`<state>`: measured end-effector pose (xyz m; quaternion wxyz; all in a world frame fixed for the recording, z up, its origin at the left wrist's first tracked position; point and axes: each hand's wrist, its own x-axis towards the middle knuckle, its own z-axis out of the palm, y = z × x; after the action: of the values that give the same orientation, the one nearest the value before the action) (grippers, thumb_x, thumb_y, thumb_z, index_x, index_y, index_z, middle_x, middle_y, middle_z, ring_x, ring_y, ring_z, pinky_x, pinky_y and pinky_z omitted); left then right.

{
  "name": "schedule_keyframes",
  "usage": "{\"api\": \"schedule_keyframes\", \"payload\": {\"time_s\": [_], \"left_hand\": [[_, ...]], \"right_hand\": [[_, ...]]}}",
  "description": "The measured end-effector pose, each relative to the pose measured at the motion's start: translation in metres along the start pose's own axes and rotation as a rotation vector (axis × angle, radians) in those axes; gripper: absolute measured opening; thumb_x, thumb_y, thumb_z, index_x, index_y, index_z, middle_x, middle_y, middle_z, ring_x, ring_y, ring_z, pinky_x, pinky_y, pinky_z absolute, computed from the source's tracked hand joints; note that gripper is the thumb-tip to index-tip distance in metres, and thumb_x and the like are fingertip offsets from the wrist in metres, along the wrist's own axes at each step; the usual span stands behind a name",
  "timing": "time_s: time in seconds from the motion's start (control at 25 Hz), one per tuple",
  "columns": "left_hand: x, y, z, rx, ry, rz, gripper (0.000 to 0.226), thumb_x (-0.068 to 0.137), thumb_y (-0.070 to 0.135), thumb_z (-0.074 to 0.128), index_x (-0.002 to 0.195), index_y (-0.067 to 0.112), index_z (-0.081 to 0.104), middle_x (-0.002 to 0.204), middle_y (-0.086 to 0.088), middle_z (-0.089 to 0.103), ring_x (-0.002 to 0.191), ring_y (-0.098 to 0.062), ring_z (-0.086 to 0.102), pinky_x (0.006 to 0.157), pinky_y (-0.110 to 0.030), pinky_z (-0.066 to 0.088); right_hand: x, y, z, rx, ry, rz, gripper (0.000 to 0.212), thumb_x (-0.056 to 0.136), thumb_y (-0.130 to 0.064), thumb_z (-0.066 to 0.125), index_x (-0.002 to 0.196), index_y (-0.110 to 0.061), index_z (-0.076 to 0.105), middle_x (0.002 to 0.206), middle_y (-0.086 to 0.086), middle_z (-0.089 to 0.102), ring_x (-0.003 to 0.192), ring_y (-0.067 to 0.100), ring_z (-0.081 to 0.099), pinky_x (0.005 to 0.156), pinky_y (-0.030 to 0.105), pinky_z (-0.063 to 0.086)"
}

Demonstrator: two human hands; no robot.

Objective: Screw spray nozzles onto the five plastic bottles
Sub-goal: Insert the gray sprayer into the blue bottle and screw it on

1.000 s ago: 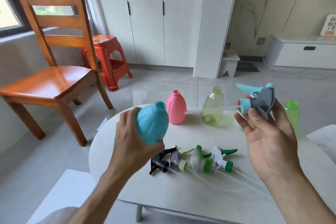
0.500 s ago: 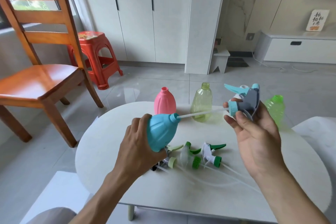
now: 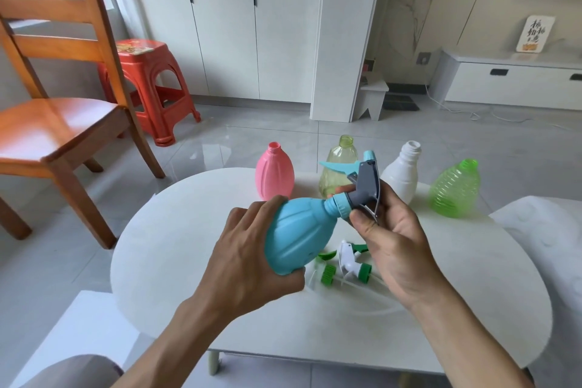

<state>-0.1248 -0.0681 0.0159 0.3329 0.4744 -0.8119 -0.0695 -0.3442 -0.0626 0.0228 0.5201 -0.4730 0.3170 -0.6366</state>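
Note:
My left hand (image 3: 252, 258) grips a blue bottle (image 3: 299, 233), tilted with its neck pointing right, above the white table (image 3: 176, 249). My right hand (image 3: 390, 236) holds a grey and blue spray nozzle (image 3: 362, 183) whose blue collar sits on the bottle's neck. At the table's far edge stand a pink bottle (image 3: 274, 172), a yellow-green clear bottle (image 3: 335, 170), a white bottle (image 3: 401, 172) and a green ribbed bottle (image 3: 456, 189), all without nozzles. Loose green and white nozzles (image 3: 346, 266) lie under my hands, partly hidden.
A wooden chair (image 3: 53, 116) and a red plastic stool (image 3: 148, 85) stand on the tiled floor to the left. White cabinets line the back wall. A white cushioned seat (image 3: 551, 230) borders the table on the right.
The nozzle's tube has gone fully into the blue bottle, and the collar now meets the neck. My hands have come together, and the view has tilted down towards the table.

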Motion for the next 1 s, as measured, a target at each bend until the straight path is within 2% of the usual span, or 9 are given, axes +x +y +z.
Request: {"api": "schedule_keyframes", "payload": {"time_s": [0.24,0.4,0.48,0.6,0.68,0.76,0.84,0.92,1.0], "left_hand": [[-0.002,-0.001,-0.006,-0.021,-0.012,0.014,0.090,0.051,0.049,0.075,0.134,0.032,0.043,0.108,0.018,0.054,0.087,-0.014,0.045,0.068,-0.027,0.048],[-0.004,0.001,-0.003,0.058,0.036,0.041,0.090,0.054,0.046,0.077,0.136,0.023,0.047,0.121,0.006,0.055,0.092,-0.021,0.045,0.069,-0.036,0.050],[-0.004,0.001,-0.001,0.088,0.056,0.036,0.090,0.055,0.043,0.077,0.136,0.019,0.049,0.126,-0.001,0.054,0.095,-0.025,0.045,0.069,-0.039,0.051],[-0.005,0.000,0.005,0.131,0.076,0.029,0.089,0.056,0.043,0.076,0.137,0.017,0.050,0.130,-0.003,0.054,0.096,-0.027,0.044,0.068,-0.040,0.052],[-0.006,0.001,0.010,0.136,0.093,0.024,0.089,0.056,0.044,0.076,0.137,0.017,0.050,0.131,-0.004,0.054,0.097,-0.027,0.044,0.069,-0.040,0.051],[-0.007,0.002,0.013,0.130,0.117,0.024,0.090,0.056,0.043,0.077,0.137,0.019,0.047,0.133,-0.005,0.052,0.100,-0.029,0.044,0.070,-0.041,0.053],[-0.007,0.001,0.017,0.123,0.145,0.038,0.092,0.055,0.040,0.079,0.137,0.018,0.044,0.140,-0.011,0.046,0.111,-0.033,0.045,0.081,-0.042,0.053],[-0.006,0.001,0.021,0.105,0.164,0.062,0.092,0.056,0.036,0.082,0.137,0.016,0.043,0.149,-0.018,0.037,0.124,-0.039,0.043,0.094,-0.046,0.046],[-0.005,0.000,0.023,0.092,0.163,0.071,0.094,0.057,0.034,0.085,0.138,0.016,0.041,0.153,-0.021,0.032,0.132,-0.043,0.040,0.100,-0.051,0.042]], "right_hand": [[0.004,-0.003,-0.005,-0.116,-0.162,-0.018,0.038,0.091,0.001,0.059,0.125,-0.014,0.063,0.120,0.008,0.070,0.120,0.023,0.061,0.102,0.030,0.044],[0.004,0.001,0.004,-0.112,-0.061,-0.032,0.019,0.084,-0.009,0.071,0.096,-0.023,0.073,0.105,0.000,0.075,0.106,0.016,0.067,0.093,0.024,0.049],[0.004,0.005,0.008,-0.085,0.017,-0.040,0.013,0.077,-0.014,0.078,0.085,-0.020,0.070,0.097,0.001,0.076,0.098,0.016,0.070,0.087,0.023,0.051],[0.003,0.014,0.013,-0.113,0.161,-0.042,0.032,0.071,-0.015,0.080,0.090,0.003,0.061,0.091,0.005,0.074,0.090,0.019,0.070,0.081,0.029,0.056],[0.002,0.017,0.018,-0.103,0.254,-0.001,0.046,0.070,-0.021,0.079,0.097,0.009,0.058,0.093,0.011,0.072,0.090,0.023,0.069,0.080,0.036,0.057],[0.001,0.017,0.021,-0.053,0.286,0.051,0.050,0.069,-0.029,0.080,0.101,0.006,0.063,0.096,0.013,0.070,0.092,0.024,0.069,0.082,0.039,0.057],[0.000,0.017,0.023,0.010,0.263,0.088,0.039,0.070,-0.034,0.078,0.097,-0.007,0.072,0.098,0.009,0.074,0.095,0.022,0.070,0.082,0.035,0.057],[-0.003,0.017,0.026,0.057,0.227,0.134,0.029,0.078,-0.033,0.075,0.100,-0.014,0.075,0.107,0.008,0.077,0.104,0.021,0.071,0.080,0.030,0.057],[-0.004,0.017,0.026,0.105,0.185,0.189,0.027,0.088,-0.029,0.070,0.110,-0.014,0.073,0.119,0.011,0.074,0.115,0.023,0.067,0.084,0.032,0.057]]}}
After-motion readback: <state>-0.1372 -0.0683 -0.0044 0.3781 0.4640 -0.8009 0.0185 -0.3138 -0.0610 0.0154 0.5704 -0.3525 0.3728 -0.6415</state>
